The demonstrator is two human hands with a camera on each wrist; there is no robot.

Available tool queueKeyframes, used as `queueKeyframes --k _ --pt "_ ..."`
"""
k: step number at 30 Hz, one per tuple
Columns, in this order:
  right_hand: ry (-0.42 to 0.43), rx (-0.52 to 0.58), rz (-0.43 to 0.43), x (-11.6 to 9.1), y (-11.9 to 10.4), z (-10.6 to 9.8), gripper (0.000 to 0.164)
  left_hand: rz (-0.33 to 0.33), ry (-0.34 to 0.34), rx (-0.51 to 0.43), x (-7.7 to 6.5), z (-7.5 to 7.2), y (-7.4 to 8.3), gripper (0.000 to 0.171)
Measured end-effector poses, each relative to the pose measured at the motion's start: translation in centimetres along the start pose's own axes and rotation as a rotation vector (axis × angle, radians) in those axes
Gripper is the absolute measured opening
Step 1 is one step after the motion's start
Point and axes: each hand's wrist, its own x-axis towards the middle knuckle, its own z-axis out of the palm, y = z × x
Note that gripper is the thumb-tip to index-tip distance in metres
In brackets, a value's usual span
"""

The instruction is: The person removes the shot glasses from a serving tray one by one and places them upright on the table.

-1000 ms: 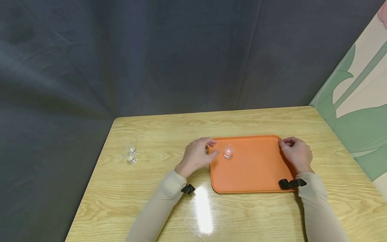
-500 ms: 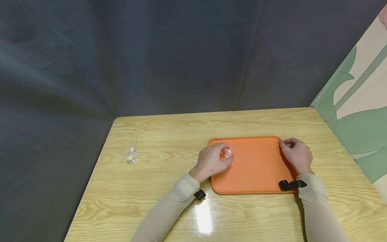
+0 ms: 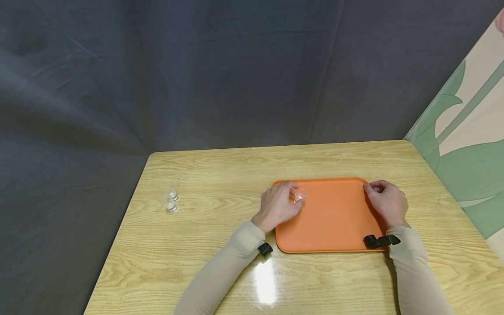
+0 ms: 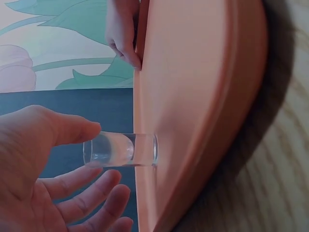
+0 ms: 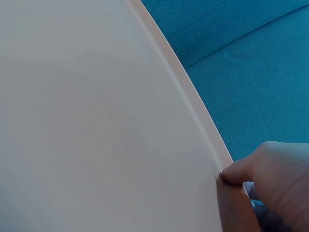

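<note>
A small clear shot glass [image 4: 120, 149] is at the left end of an orange tray [image 3: 334, 214], its base at or very near the tray's surface. My left hand [image 3: 278, 205] has thumb and index finger on either side of its rim, pinching it, while the other fingers stay spread below in the left wrist view. My right hand [image 3: 387, 201] pinches the tray's far right corner, thumb on the inner side of the rim; its other fingers are mostly hidden behind the edge in the right wrist view.
Two more clear shot glasses [image 3: 172, 200] stand close together on the left part of the wooden table [image 3: 212, 175]. A dark curtain [image 3: 236, 78] hangs behind the table, and a flower-patterned panel [image 3: 472, 166] is on the right.
My left hand has moved right from the tray's left edge to the shot glass, and its thumb and finger have closed on the rim. The right hand has kept its place.
</note>
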Motion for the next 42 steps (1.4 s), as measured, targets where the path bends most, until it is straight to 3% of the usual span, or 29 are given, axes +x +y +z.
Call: queueKeyframes --k 14,21,32,42 --pt "0.008 0.0 0.004 0.0 0.0 0.2 0.049 -0.001 -0.03 -0.011 0.4 0.4 -0.4 0.037" --pt "0.009 0.002 0.002 0.0 -0.1 0.3 0.048 -0.01 -0.012 -0.061 -0.2 -0.2 -1.3 0.035" --pt "0.009 0.007 -0.01 -0.1 -0.2 0.1 0.049 -0.043 0.066 -0.177 -3.3 -4.2 -4.2 0.037" --pt "0.004 0.009 0.008 -0.5 -0.6 -0.1 0.048 -0.179 0.163 -0.142 -6.7 -8.1 -9.9 0.043"
